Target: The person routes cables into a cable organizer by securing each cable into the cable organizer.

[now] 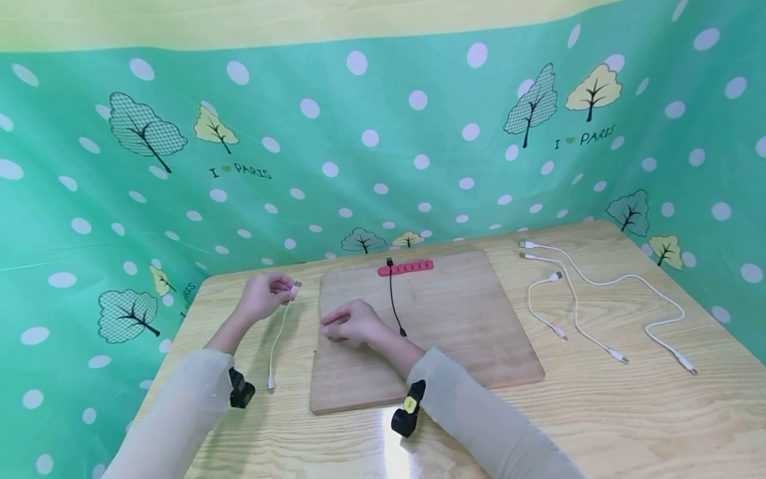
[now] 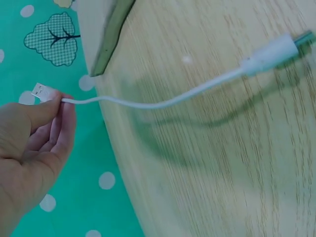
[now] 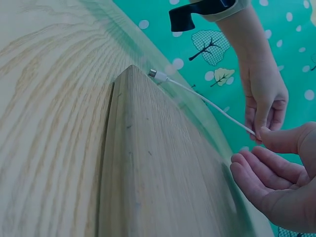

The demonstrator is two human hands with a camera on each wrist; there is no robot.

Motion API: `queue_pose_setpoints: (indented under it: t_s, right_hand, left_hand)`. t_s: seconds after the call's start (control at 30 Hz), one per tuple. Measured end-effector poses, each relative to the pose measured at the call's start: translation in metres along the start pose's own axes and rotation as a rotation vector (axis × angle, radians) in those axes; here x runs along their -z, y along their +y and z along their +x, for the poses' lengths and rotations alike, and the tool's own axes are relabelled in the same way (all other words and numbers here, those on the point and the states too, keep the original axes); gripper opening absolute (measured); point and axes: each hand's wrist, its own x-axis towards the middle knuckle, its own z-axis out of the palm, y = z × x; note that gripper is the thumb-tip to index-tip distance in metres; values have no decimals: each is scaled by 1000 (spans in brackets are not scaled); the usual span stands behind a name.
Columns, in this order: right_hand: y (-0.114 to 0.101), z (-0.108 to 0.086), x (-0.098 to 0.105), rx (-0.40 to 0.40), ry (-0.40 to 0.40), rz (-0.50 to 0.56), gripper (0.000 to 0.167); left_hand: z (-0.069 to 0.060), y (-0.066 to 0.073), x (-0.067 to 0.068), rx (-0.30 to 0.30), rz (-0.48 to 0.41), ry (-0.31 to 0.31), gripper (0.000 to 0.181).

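Observation:
My left hand (image 1: 267,296) pinches a short white cable (image 1: 274,346) by its USB plug (image 1: 296,287), left of the wooden board (image 1: 419,352). The cable hangs from the fingers, its other connector (image 2: 271,54) lower and nearer the camera in the left wrist view. Over the board's left edge is my right hand (image 1: 357,322), fingers relaxed and holding nothing; the right wrist view shows its thumb and fingers (image 3: 276,173) apart. A black cable (image 1: 392,293) runs down the board from a red clip strip (image 1: 419,266) at the back edge.
Three white cables lie on the table right of the board: a short one (image 1: 530,303), a medium one (image 1: 576,299) and a long one (image 1: 634,277). A green patterned curtain (image 1: 383,159) stands behind the table and along both sides.

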Motion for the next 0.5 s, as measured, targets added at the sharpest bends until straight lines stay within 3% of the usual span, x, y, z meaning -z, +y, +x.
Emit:
queue_pose_setpoints:
  t_s: [0.37,0.5]
  right_hand:
    - [-3,-1,-14,-24,-49,109,24]
    - [-4,-1,-19,-34,-63,144,24]
  left_hand:
    - [2,14,3,75,-196,-32,26]
    - [2,20,4,123,-228,-29,27]
